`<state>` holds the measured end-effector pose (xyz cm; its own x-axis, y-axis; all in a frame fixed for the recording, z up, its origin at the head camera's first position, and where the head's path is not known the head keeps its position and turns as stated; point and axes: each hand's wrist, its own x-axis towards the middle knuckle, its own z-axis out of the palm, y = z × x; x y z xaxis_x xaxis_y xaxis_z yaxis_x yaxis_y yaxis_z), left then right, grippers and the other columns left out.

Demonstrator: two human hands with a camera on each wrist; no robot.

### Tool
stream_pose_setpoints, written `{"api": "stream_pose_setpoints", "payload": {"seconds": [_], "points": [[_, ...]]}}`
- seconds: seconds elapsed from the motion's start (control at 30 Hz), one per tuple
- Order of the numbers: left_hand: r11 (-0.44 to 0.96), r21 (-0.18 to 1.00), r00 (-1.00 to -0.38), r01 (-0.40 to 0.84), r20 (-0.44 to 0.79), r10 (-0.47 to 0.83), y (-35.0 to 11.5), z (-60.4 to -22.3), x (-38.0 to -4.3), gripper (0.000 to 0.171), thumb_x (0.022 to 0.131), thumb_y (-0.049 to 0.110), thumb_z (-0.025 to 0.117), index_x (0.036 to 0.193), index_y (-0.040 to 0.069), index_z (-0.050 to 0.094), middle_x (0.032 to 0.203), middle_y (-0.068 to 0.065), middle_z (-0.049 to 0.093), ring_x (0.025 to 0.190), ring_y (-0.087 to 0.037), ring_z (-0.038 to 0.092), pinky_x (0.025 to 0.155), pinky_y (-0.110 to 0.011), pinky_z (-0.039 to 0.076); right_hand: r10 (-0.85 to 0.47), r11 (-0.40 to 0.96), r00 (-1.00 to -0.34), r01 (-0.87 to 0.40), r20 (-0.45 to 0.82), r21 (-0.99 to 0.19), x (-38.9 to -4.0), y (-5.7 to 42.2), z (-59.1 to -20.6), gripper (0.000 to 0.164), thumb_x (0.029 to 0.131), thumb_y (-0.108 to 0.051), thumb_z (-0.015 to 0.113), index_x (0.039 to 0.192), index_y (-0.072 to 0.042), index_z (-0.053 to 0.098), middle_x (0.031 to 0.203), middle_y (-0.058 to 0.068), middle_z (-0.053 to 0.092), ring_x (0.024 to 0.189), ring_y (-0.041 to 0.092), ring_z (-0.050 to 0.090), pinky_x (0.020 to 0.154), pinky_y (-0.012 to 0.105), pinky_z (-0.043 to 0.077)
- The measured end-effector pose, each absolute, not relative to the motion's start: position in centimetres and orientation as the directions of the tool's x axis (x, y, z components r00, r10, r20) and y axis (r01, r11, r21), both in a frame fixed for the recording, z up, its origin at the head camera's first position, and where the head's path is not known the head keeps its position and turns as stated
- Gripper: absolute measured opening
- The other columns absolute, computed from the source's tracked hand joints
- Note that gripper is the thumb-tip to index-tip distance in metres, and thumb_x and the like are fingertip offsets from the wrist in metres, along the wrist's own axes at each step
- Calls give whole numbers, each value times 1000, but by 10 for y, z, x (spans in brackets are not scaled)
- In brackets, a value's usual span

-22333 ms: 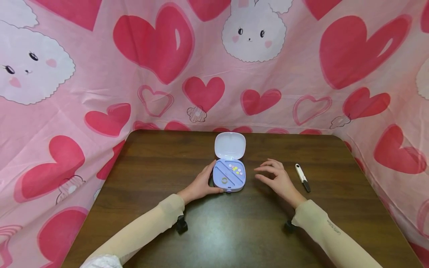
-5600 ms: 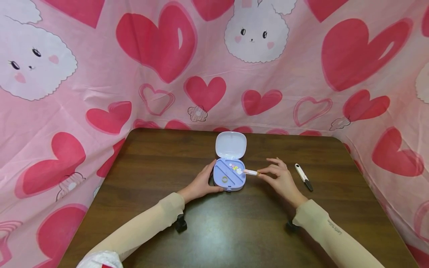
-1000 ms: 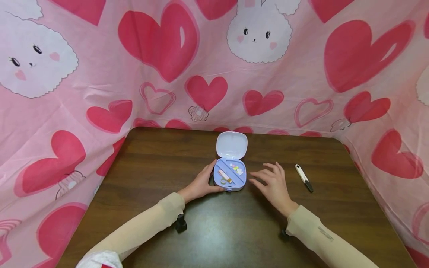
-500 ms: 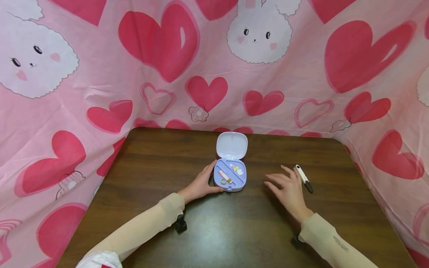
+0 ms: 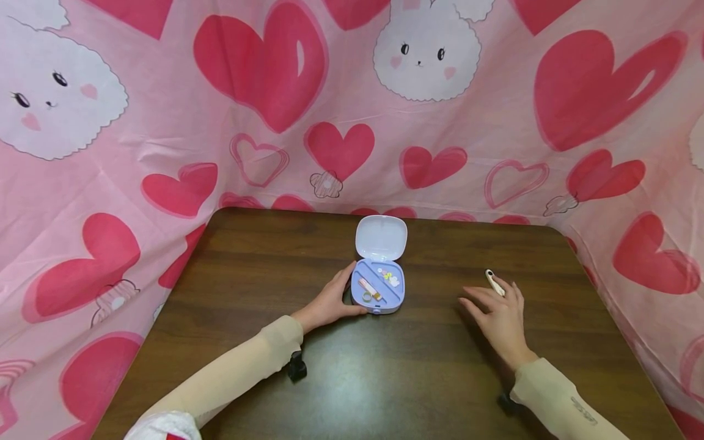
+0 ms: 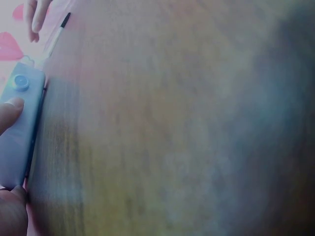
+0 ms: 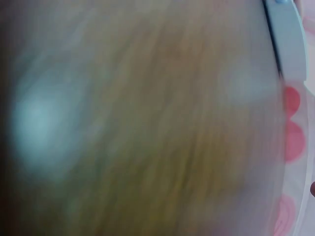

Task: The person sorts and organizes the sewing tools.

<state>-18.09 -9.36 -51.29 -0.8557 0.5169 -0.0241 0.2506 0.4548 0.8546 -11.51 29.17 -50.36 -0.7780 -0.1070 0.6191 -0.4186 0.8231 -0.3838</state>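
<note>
A lilac storage case (image 5: 377,287) stands with its white lid (image 5: 382,238) raised at the table's middle. My left hand (image 5: 328,304) grips its left side, thumb along the front near the round button (image 6: 20,82). Diagonal dividers split the inside. A gold ring (image 5: 366,297) and a small pink-and-white stick with a gold end (image 5: 370,289) lie in the middle and front-left part, small flower-like pieces (image 5: 388,276) in the far right one. My right hand (image 5: 502,318), fingers loosely spread and holding nothing, hovers over a slim white tool (image 5: 494,283), hiding its black end.
The brown wooden table (image 5: 264,256) is enclosed by a pink cloth (image 5: 451,134) with hearts and rabbit faces behind and at the sides. The right wrist view is blurred and shows mostly tabletop.
The pink-and-white stick, earlier pinched by my right hand, now lies in the case. In the last second my right hand has moved right, over the white tool. My left hand stays put.
</note>
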Motion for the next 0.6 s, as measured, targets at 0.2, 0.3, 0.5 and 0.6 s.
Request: {"api": "stream_pose_setpoints", "payload": {"seconds": [0.2,0.3,0.5,0.6], "points": [[448,860,-857,246,-23,515,-94,-512,-180,113,84,26,90,167,5,15,169,-16,24,155,-29,28,123,-44,30,-43,834,-796,-362,604,-417,-111,309,-505,34,72,-2,92,104,-5,82,101,17,78,125,53,49,112,77,15],[444,862,-856,244,-24,516,-94,-512,-180,113,85,27,90,167,5,15,169,-16,24,154,-29,29,123,-44,31,-18,847,-799,-331,602,-415,-109,318,-506,33,72,-1,91,104,-4,82,98,19,78,125,53,49,112,77,16],[436,865,-857,246,-16,515,-93,-513,-181,113,85,27,90,167,5,14,169,-16,24,154,-28,30,122,-44,32,52,867,-802,-260,595,-426,-107,334,-508,29,74,-3,90,101,-3,82,96,20,77,123,53,50,111,76,17],[437,865,-857,248,-14,515,-93,-513,-181,114,85,27,90,167,5,14,169,-16,24,154,-28,29,122,-44,32,93,872,-813,-212,574,-441,-108,342,-509,28,76,-5,90,102,-2,82,98,22,77,122,53,50,111,76,16]]}}
